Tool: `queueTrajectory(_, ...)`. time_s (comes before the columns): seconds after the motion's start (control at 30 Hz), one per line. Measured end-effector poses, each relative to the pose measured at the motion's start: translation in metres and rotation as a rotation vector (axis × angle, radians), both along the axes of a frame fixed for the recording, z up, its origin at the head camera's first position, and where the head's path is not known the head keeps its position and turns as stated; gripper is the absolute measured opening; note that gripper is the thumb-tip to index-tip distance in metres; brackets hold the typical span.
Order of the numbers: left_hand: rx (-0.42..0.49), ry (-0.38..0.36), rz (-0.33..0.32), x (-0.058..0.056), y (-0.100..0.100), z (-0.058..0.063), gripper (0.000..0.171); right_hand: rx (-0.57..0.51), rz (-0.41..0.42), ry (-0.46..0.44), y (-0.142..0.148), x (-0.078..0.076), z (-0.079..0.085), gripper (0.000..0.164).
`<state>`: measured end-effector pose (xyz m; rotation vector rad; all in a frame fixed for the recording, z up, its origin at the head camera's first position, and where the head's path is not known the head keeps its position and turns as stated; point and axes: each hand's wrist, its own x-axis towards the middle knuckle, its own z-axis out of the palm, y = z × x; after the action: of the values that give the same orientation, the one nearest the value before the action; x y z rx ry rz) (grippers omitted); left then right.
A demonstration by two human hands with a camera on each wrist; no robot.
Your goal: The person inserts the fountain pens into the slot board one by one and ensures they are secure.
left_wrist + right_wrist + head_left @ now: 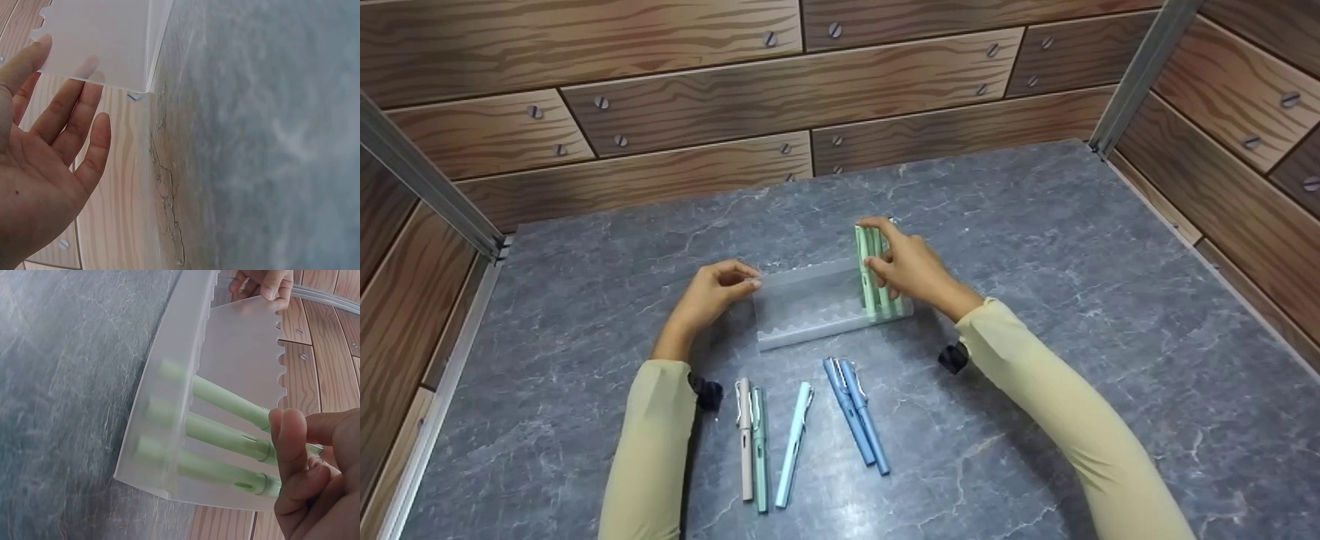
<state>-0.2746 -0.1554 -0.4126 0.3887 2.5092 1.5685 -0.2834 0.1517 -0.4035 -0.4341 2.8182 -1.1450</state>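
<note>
A: Where does the frosted holder point(810, 296) sit relative to the hands?

B: Between them, resting on the counter point(1020, 225). The left hand point(709, 296) pinches its left edge near the upper corner, thumb on the front face, fingertips showing faintly through the panel from behind

A: And the right hand point(915, 266)?

B: That one is over the right end of the holder, thumb and fingers pinching the upper part of the leftmost green pen point(228, 399). The pen's lower end is down behind the front lip

A: Is it alone in there?

B: No, the other two green pens point(222, 434) lean in a row to its right, lower ends behind the same lip. The stretch of notches towards the left hand holds no pens

A: What lies nearer the person?

B: Five loose pens, between the forearms and apart from both hands. A beige pen point(745, 442) lies just beside a dark green pen point(760, 450), then a pale turquoise pen point(794, 446) slants by itself, and two blue pens point(850, 412) lie close together below the holder's front lip
</note>
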Motion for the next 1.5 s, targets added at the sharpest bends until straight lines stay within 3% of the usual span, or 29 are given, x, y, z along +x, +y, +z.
queueTrajectory(0.6, 0.009, -0.001, 0.001, 0.001, -0.001, 0.001, 0.023, 0.001, -0.006, 0.003, -0.003, -0.001, 0.000, 0.056)
queueTrajectory(1.3, 0.009, -0.019, 0.003, 0.001, 0.000, 0.000, 0.025, -0.016, 0.009, 0.096, 0.001, 0.011, 0.003, 0.055)
queueTrajectory(1.37, 0.005, -0.013, 0.000, 0.000, 0.000, -0.001, 0.025, -0.022, 0.010, 0.110, 0.002, 0.013, 0.004, 0.054)
queueTrajectory(1.5, 0.013, -0.007, 0.000, -0.010, -0.003, -0.017, 0.026, -0.034, 0.012, 0.147, 0.003, 0.017, 0.006, 0.052)
